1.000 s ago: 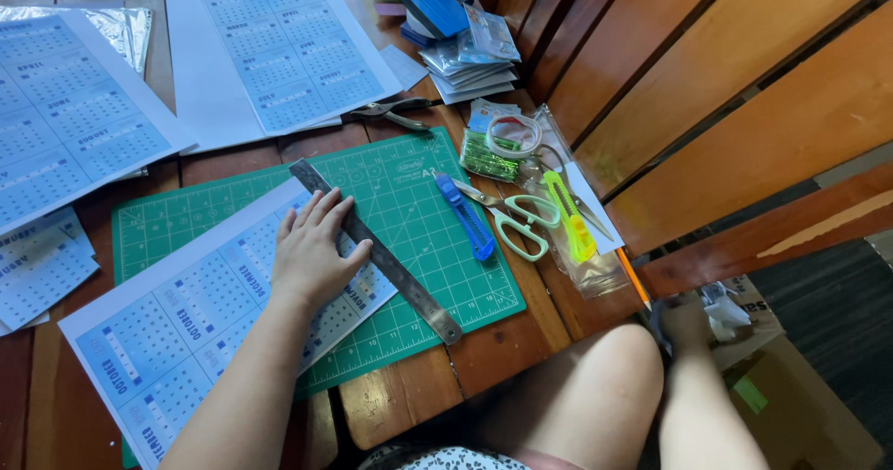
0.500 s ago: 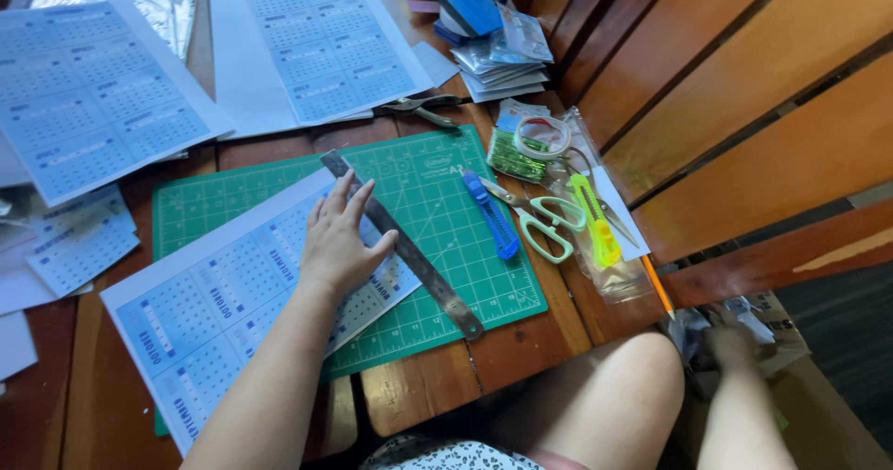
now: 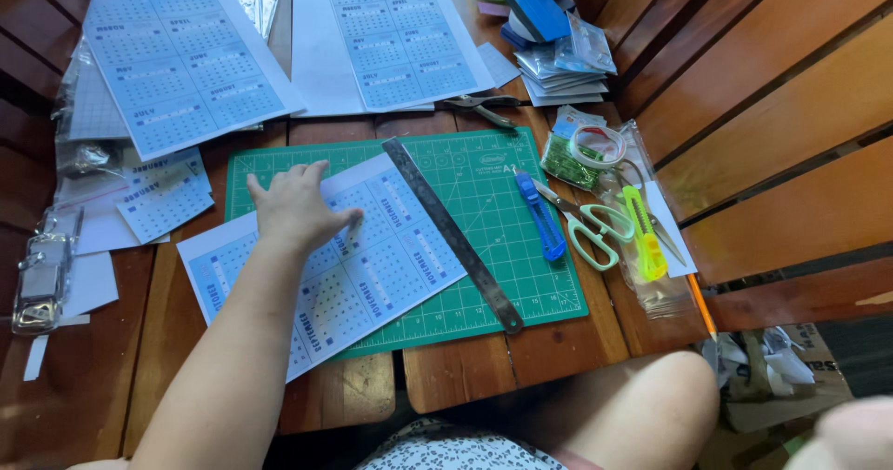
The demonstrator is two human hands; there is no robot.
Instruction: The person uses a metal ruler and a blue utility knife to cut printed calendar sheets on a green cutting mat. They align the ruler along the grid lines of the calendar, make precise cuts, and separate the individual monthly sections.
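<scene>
Pressing flat with fingers spread, the left hand (image 3: 296, 208) is laid open on the upper left part of a printed calendar sheet (image 3: 372, 265), nothing being gripped. The sheet is spread partly on the green cutting mat (image 3: 521, 247), its lower left corner overhanging onto the wooden worktop (image 3: 549, 358). A steel ruler (image 3: 453, 232) is set along the sheet's right edge, touching it, with its long axis run diagonally from upper left to lower right. From the left hand the ruler lies just to the right. A blue utility knife (image 3: 541, 217) is seen further right on the mat, roughly parallel to the ruler, with green scissors (image 3: 593, 231) just beyond. The right hand (image 3: 851, 437) is only glimpsed blurred at the lower right corner, well apart; whether it is open cannot be told. The left hand is clearly nearer.
</scene>
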